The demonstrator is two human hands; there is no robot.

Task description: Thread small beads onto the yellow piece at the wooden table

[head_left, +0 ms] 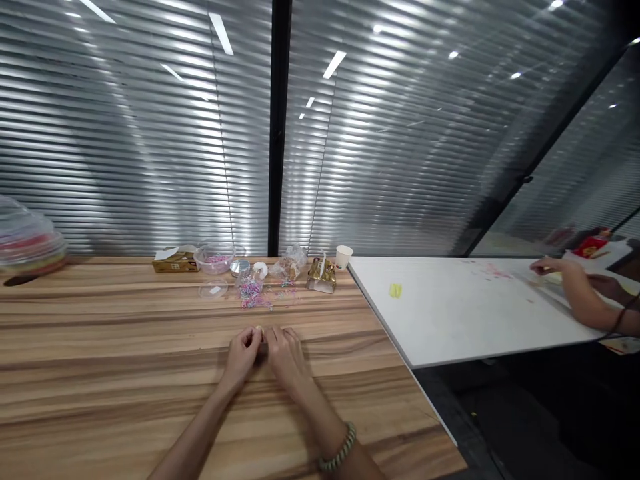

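My left hand point(243, 352) and my right hand point(286, 357) meet fingertip to fingertip on the wooden table point(100, 373). Between the fingertips sits a small pale object point(259, 330), too small to identify; both hands pinch at it. A beaded bracelet point(339, 452) circles my right wrist. Beyond the hands lies a scatter of small pink, purple and blue pieces point(253, 292) with a clear lid point(214, 290) beside it.
At the table's back stand a yellow box point(175, 264), a clear bowl point(215, 260), a crumpled clear bag point(290, 263), a gold packet point(321, 275) and a white paper cup point(343, 256). Another person's arm point(580, 293) works on the adjoining white table point(450, 320). A clear domed container point(25, 243) sits far left.
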